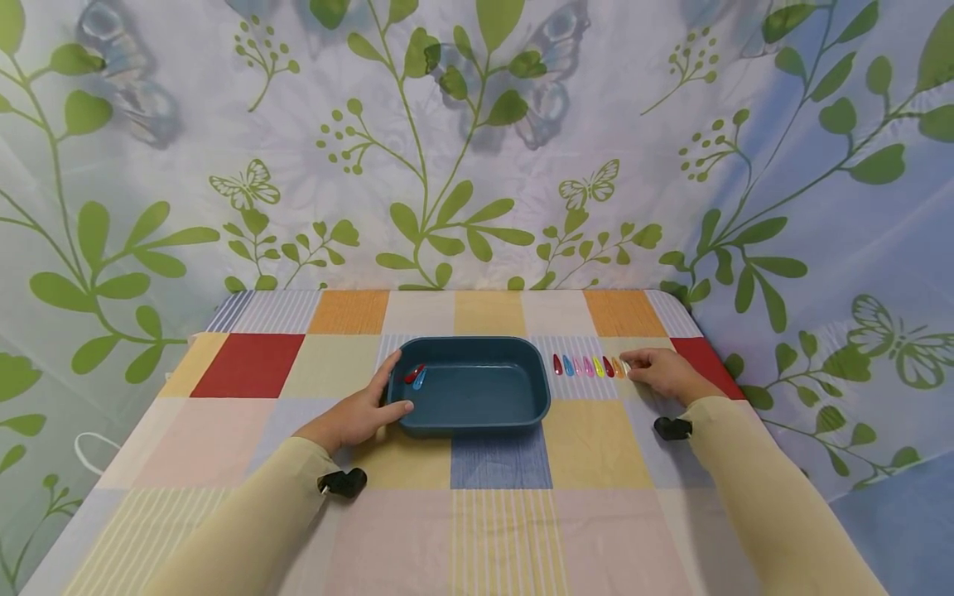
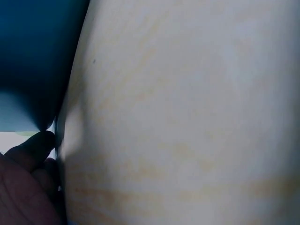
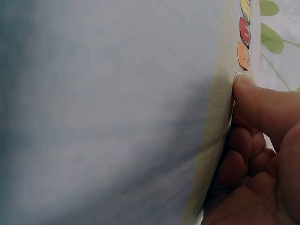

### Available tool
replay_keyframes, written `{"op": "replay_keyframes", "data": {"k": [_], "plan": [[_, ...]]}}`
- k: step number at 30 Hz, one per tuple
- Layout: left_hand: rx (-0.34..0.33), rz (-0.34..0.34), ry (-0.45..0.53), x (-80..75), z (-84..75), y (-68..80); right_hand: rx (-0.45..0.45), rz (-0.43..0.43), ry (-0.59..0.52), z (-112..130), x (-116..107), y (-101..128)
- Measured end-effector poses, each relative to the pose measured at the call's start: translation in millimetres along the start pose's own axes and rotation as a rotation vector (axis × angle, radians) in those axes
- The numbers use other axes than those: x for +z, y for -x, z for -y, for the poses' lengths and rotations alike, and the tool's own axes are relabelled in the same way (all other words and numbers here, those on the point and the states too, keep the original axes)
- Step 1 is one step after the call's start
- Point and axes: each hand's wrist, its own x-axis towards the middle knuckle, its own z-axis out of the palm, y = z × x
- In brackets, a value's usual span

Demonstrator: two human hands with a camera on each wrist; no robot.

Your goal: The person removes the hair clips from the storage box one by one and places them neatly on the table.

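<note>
Left hand (image 1: 358, 416) rested, fingers relaxed, against the blue tray (image 1: 477, 414) mid-counter. Right hand (image 1: 663, 374) touched the right end of the hair clip row (image 1: 589, 366); right wrist view alone showed its fingers (image 3: 262, 105) curled, one fingertip on a pale clip.

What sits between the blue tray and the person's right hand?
A row of coloured hair clips on the cloth, between the blue tray and the right hand; head view.
</note>
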Motion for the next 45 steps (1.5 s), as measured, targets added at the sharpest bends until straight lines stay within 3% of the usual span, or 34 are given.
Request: {"op": "replay_keyframes", "data": {"k": [27, 45], "plan": [[-0.016, -0.01, 0.005, -0.6, 0.6, 1.7, -0.032, -0.013, -0.028, -4.0, 4.2, -1.8], [-0.014, -0.004, -0.008, -0.1, -0.3, 0.8, -0.03, 0.02, 0.002, -1.8, -9.5, 4.4]]}}
